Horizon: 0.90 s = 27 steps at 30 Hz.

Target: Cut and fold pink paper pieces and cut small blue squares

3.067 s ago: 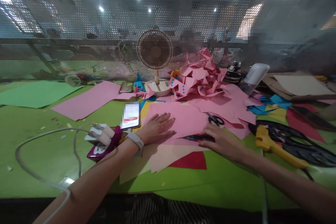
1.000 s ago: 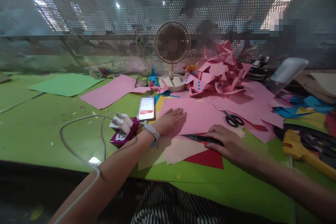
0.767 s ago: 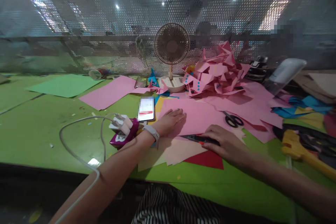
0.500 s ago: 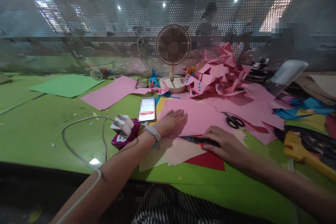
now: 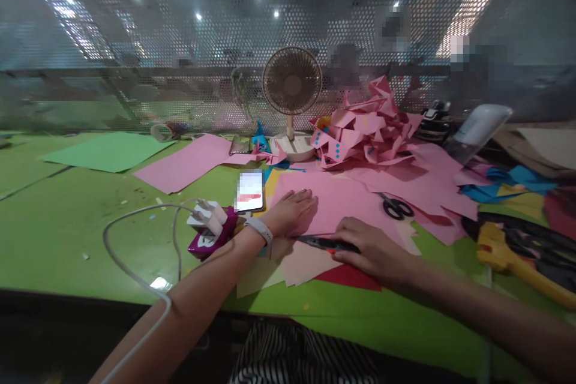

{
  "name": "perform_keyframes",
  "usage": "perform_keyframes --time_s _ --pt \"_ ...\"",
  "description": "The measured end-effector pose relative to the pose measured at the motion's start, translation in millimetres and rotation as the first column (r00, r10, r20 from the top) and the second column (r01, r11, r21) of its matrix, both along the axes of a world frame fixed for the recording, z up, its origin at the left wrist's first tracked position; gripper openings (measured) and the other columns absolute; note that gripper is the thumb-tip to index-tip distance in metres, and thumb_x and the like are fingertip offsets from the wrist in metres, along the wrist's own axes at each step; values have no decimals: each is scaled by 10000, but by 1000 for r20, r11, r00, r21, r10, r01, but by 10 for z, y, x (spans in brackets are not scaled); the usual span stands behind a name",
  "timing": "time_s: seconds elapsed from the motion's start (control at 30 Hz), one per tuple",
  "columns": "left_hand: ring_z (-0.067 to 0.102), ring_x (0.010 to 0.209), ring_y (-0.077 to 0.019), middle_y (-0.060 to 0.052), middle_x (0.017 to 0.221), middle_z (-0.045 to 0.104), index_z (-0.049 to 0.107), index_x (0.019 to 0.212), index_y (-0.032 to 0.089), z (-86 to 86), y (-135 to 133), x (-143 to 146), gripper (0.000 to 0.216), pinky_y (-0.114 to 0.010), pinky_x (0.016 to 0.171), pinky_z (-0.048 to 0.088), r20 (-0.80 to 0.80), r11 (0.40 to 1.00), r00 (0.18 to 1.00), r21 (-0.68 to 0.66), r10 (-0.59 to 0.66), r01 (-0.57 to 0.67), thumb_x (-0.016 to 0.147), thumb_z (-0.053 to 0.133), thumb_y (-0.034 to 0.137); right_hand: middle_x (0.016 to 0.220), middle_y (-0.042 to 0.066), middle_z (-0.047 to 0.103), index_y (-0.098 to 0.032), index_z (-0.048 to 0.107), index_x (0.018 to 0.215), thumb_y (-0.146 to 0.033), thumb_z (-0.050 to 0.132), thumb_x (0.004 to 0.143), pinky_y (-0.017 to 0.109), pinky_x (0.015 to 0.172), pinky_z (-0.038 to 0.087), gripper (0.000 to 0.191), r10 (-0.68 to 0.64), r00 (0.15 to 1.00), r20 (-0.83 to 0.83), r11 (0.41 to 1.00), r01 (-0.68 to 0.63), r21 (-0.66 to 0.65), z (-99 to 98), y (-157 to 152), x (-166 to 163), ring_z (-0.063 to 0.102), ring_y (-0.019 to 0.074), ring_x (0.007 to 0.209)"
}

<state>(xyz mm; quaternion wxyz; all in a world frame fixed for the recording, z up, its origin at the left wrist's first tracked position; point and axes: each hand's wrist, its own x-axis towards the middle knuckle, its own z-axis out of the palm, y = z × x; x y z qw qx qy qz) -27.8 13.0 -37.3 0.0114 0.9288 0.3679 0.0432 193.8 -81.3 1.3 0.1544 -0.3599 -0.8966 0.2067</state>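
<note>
My left hand (image 5: 291, 211) lies flat on a pink paper sheet (image 5: 333, 192), fingers stretched out toward the right. In my right hand (image 5: 371, 246) is a slim black tool with a red mark (image 5: 326, 243), like a craft knife or closed scissors; its exact kind I cannot make out. The tool lies along the sheet's near edge, its narrow end pointing left toward my left wrist. Cream paper pieces (image 5: 310, 264) and a red paper piece (image 5: 351, 276) are under and in front of it. Black-handled scissors (image 5: 396, 208) rest on the pink paper farther right.
Behind stand a small fan (image 5: 292, 81) and a heap of folded pink paper (image 5: 369, 129). Left of my hand are a lit phone (image 5: 251, 191) and a purple power strip (image 5: 211, 240) with a white cable. A yellow-handled tool (image 5: 508, 252) lies at right.
My right hand and the black tool have slid left along the paper's near edge. My left hand stays pressed on the sheet. The whole view has shifted slightly.
</note>
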Motion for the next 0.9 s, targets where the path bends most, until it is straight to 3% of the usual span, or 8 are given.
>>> perform_keyframes --time_s 0.13,0.23,0.37,0.53,0.63,0.77,0.9 --pt "267 1324 -199 -92 1443 312 350 1356 181 8 11 -17 448 -418 1065 229 22 1000 1000 -6 -9 10 918 259 192 951 72 565 -195 611 1050 -272 550 849 305 804 429 223 75 997 -30 997 -75 -13 -2 -75 -18 510 191 920" --pt "261 1327 -197 -90 1438 322 346 1356 188 13 28 -32 465 -430 1064 234 8 1000 1000 -8 -28 28 899 265 155 969 70 575 -203 603 1081 -265 567 838 293 797 437 253 45 996 -74 999 -45 8 4 -120 78 523 181 921" --pt "301 1309 -220 -111 1425 342 356 1347 179 1 66 -41 460 -444 1055 247 4 999 999 41 -36 36 890 303 176 973 69 598 -208 612 1052 -287 545 855 308 798 441 222 -143 984 -111 980 156 121 49 -84 438 543 182 922" --pt "332 1294 -201 -91 1408 379 349 1348 208 26 75 -45 462 -410 1038 272 -4 995 999 81 -51 51 898 261 152 943 67 602 -195 621 998 -345 528 854 316 773 444 227 -456 885 -96 847 464 259 39 154 1010 568 196 890" --pt "320 1302 -189 -87 1411 374 341 1352 193 68 57 -53 480 -385 1035 281 -39 996 998 72 -56 58 887 251 115 917 71 597 -166 625 970 -334 510 854 305 753 437 234 -562 827 -19 789 543 288 -4 313 1209 567 195 864" --pt "330 1297 -195 -103 1410 370 329 1363 187 120 25 -60 477 -378 1034 292 -50 995 996 56 -75 78 895 270 120 888 85 597 -144 642 938 -332 499 845 306 743 413 254 -571 811 129 800 516 305 -15 441 1222 552 209 851" --pt "346 1288 -213 -93 1398 392 317 1374 220 191 -43 -42 441 -385 1035 296 27 996 997 50 -74 72 949 270 329 882 82 600 -142 636 879 -370 509 828 297 765 384 266 -569 814 120 805 521 283 39 537 964 541 208 873"
